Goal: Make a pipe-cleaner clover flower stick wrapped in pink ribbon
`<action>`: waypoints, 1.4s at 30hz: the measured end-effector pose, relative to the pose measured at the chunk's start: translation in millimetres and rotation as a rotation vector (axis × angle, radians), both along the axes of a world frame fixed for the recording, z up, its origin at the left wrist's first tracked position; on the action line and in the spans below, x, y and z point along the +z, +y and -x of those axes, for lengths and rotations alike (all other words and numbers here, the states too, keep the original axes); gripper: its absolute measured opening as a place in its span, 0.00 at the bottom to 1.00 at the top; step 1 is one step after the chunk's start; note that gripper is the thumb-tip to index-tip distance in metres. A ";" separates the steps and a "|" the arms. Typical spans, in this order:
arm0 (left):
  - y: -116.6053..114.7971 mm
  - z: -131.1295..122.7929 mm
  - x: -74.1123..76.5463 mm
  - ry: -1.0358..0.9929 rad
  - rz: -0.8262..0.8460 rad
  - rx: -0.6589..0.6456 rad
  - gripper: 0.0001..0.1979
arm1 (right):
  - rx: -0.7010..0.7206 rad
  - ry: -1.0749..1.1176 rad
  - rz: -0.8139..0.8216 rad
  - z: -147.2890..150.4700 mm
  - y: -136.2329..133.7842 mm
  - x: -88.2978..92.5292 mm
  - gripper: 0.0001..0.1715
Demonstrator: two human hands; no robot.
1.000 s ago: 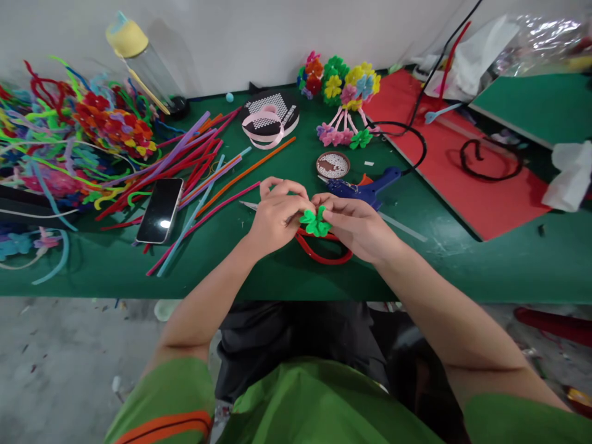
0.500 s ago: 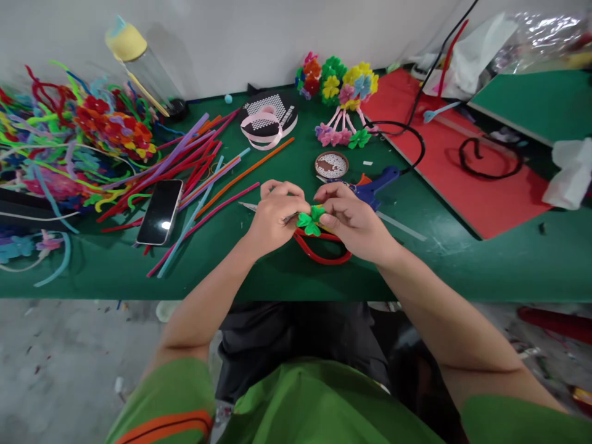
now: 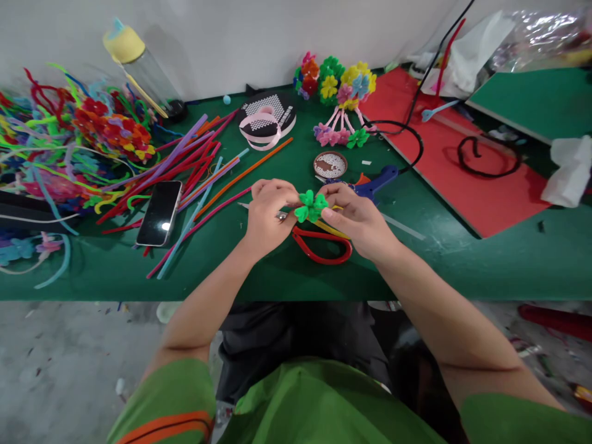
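Observation:
A green pipe-cleaner flower (image 3: 311,207) with several petals is held between my two hands above the table. My left hand (image 3: 271,213) pinches its left side, and my right hand (image 3: 355,217) pinches its right side. Below them lie scissors with red handles (image 3: 322,258), their blades partly hidden behind my left hand. A yellow strip (image 3: 333,230) shows under my right hand. Just beyond that hand rests a blue glue gun (image 3: 382,183), and a round dish of small white beads (image 3: 330,165) sits behind the flower.
Loose pipe cleaners (image 3: 203,166) and a phone (image 3: 160,213) lie to the left, near a colourful heap (image 3: 69,135) and a bottle (image 3: 139,65). Finished flowers (image 3: 342,86) and a ribbon roll (image 3: 267,120) stand at the back. A red board (image 3: 462,166) covers the right.
The flower has risen slightly and turned, so more of its petals show. My left hand has shifted a little left, and more of the scissors and yellow strip is visible.

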State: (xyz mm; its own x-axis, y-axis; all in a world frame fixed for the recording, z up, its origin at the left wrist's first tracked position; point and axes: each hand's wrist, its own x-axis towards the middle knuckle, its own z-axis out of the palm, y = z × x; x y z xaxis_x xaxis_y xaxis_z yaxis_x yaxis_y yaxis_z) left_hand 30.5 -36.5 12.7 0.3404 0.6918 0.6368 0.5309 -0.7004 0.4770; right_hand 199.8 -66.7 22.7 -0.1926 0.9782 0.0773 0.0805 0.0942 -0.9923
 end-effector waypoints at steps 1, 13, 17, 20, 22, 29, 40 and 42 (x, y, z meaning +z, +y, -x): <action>0.0 -0.1 -0.2 0.002 -0.005 0.001 0.04 | 0.023 0.020 0.022 0.5 -0.1 0.0 0.16; 2.8 2.9 0.7 0.075 0.164 -0.109 0.06 | 0.046 -0.125 -0.133 -1.1 2.4 -3.4 0.08; 1.7 1.1 -0.5 0.032 0.147 -0.104 0.05 | 0.058 -0.135 -0.148 -0.9 2.7 -4.5 0.09; 0.9 0.1 -0.3 -0.010 0.151 -0.114 0.05 | 0.045 -0.144 -0.127 -0.3 3.1 -5.4 0.10; 1.4 0.6 -0.1 -0.031 0.191 -0.119 0.06 | 0.021 -0.160 -0.130 -0.6 4.0 -5.1 0.11; 15.7 10.9 -8.4 -0.164 0.237 0.025 0.03 | -0.328 -0.581 -0.379 -22.7 14.4 -4.2 0.08; 31.4 21.4 -13.3 -0.167 0.096 0.193 0.04 | -0.491 -1.158 -0.081 -58.1 18.8 -19.9 0.18; 32.3 21.8 -13.5 -0.157 0.092 0.191 0.03 | -0.435 -1.155 -0.123 -62.0 17.5 -20.6 0.20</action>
State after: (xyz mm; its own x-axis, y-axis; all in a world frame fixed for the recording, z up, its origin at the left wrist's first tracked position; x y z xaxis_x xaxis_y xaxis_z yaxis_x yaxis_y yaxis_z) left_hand 8.7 -4.2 -0.8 0.1004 0.7912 0.6033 0.5635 -0.5449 0.6208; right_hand 261.9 -49.2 2.1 0.1295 0.9762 0.1738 0.9493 -0.0714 -0.3062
